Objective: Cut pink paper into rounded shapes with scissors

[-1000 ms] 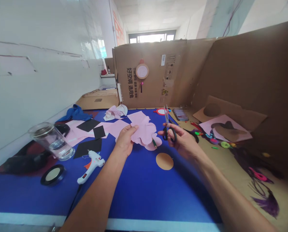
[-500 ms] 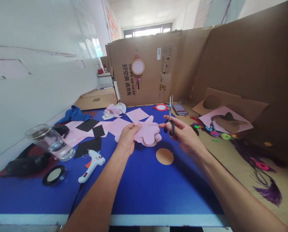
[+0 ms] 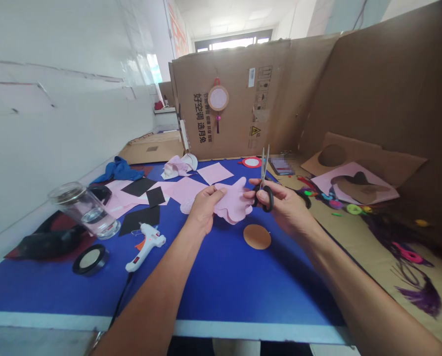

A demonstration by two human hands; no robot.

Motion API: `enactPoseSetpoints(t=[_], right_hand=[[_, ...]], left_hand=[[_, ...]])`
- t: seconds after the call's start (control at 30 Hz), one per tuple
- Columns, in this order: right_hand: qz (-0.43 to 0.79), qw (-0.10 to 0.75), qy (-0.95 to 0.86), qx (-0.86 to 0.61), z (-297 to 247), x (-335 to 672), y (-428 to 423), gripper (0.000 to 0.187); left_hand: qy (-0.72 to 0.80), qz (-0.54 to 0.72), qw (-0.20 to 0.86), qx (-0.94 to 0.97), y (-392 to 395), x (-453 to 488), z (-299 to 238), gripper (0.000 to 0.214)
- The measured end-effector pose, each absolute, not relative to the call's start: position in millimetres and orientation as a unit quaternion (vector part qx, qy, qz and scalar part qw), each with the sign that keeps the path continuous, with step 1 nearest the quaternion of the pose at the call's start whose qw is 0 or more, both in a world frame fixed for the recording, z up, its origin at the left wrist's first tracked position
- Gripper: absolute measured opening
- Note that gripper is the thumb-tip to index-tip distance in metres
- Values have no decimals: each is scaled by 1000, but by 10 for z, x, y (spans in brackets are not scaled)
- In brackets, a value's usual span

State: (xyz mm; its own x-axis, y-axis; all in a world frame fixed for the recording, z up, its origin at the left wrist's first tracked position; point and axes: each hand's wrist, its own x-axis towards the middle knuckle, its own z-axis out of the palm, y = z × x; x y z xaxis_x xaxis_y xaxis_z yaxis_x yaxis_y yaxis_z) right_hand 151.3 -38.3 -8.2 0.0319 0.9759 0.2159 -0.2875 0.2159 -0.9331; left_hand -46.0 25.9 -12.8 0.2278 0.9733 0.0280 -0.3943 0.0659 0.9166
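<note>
My left hand (image 3: 203,209) pinches the left edge of a pink scalloped paper cutout (image 3: 233,202), held just above the blue table (image 3: 221,282). My right hand (image 3: 285,206) grips black-handled scissors (image 3: 264,178) with the blades pointing up and slightly apart; its thumb touches the right edge of the pink cutout. A brown cardboard disc (image 3: 257,236) lies on the table just below both hands.
A white glue gun (image 3: 147,245), a tape roll (image 3: 89,259) and a tilted glass jar (image 3: 84,210) lie at left. Pink and black paper sheets (image 3: 152,195) sit behind. A phone (image 3: 281,166) and coloured bits (image 3: 335,203) lie right. Cardboard walls (image 3: 243,99) enclose the back and right.
The pink cutout has been lifted and brought closer to the scissors hand; my right thumb now touches it. The scissors have tipped from leaning left to nearly upright.
</note>
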Motion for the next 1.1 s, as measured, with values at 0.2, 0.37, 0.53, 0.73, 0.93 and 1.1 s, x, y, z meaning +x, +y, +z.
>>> enactPoseSetpoints(t=[0.2, 0.37, 0.53, 0.73, 0.93, 1.1], right_hand=[[511, 635, -452, -364, -100, 1534, -353, 49], [516, 612, -465, -378, -74, 1646, -369, 55], [545, 575, -480, -377, -94, 1623, -392, 52], [555, 593, -459, -361, -132, 1473, -387, 53], [519, 651, -426, -355, -172, 1487, -324, 48], [496, 678, -412, -353, -199, 1503, -281, 46]], left_hand=[[338, 503, 659, 445, 203, -442, -107, 33], [359, 511, 647, 437, 234, -452, -116, 28], [377, 527, 637, 418, 285, -474, -154, 24], [355, 489, 662, 443, 217, -452, -144, 28], [342, 453, 680, 464, 178, -427, -124, 33], [368, 466, 674, 439, 166, -386, -117, 21]])
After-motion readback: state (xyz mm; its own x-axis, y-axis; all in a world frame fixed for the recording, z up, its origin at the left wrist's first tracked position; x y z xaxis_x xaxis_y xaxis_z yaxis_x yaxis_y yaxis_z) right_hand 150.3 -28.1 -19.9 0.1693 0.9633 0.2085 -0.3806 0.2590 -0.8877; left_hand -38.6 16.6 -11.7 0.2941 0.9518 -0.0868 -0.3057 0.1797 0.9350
